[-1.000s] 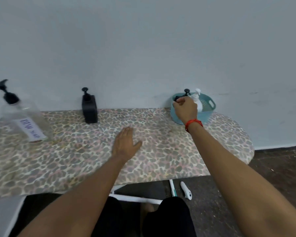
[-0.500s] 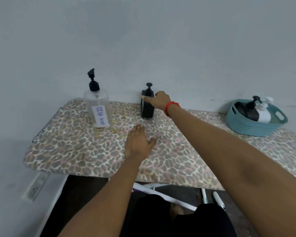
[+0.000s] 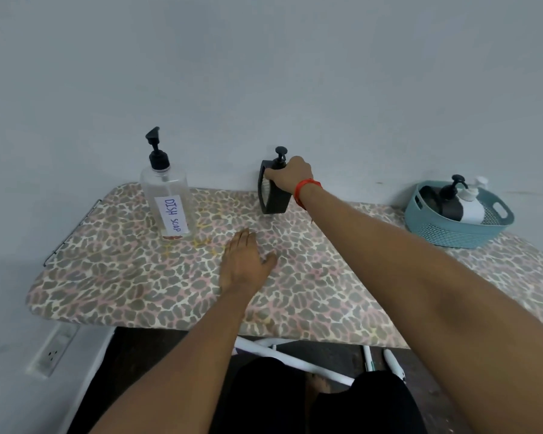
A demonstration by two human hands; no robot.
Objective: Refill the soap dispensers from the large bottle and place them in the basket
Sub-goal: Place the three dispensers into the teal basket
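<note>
**A:** Head view has the right hand [image 3: 290, 177] closed round the top of the black dispenser [image 3: 275, 198], at the far edge of the bench [image 3: 138, 277] by the wall. The fingers [image 3: 271, 175] curl across its front; the thumb is hidden.

**B:** And the left hand [image 3: 243, 264]?

**A:** Flat on the bench, fingers straight, holding nothing, nearer than the dispenser.

**B:** Where is the large bottle [image 3: 168, 198]?

**A:** Upright, left of the dispenser and apart from it, pump on. It looks nearly empty. The basket [image 3: 458, 233] at far right holds a black and a white dispenser.

**B:** So which step is this?

**A:** I'd judge it is taking up the one dispenser outside the basket for refilling. The next move calls for drawing it nearer and freeing its pump, probably with the left hand steadying, then opening the large bottle to pour.
</note>
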